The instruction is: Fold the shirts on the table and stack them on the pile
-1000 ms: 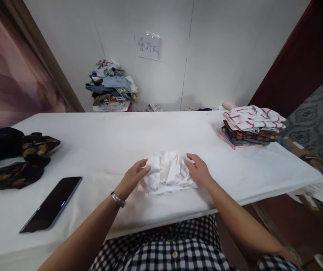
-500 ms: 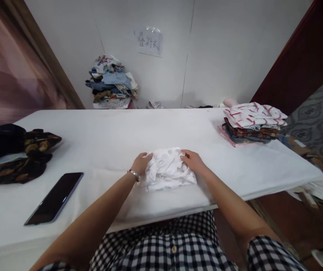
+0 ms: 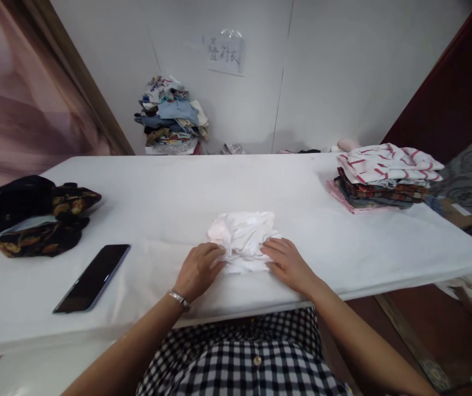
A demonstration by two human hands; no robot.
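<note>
A white shirt [image 3: 249, 228], bunched into a small folded bundle with wrinkles on top, lies near the front edge of the white-covered table. My left hand [image 3: 201, 269] grips its near left side, fingers on the cloth and thumb towards me; a bracelet is on that wrist. At the near right side, my right hand [image 3: 289, 264] holds the cloth between fingers and thumb. The fingertips of both hands are partly sunk in the folds.
On the left lie a dark floral garment [image 3: 42, 239] and a black phone [image 3: 93, 278]. A stack of folded clothes [image 3: 384, 184] stands at the right. Behind the table rises a clothes pile [image 3: 174, 118], below a handwritten sign [image 3: 225, 53] on the wall.
Both hands have moved from the shirt's upper sides to its near side, closer to me. The shirt's far part is now turned over and more crumpled. The view has shifted slightly.
</note>
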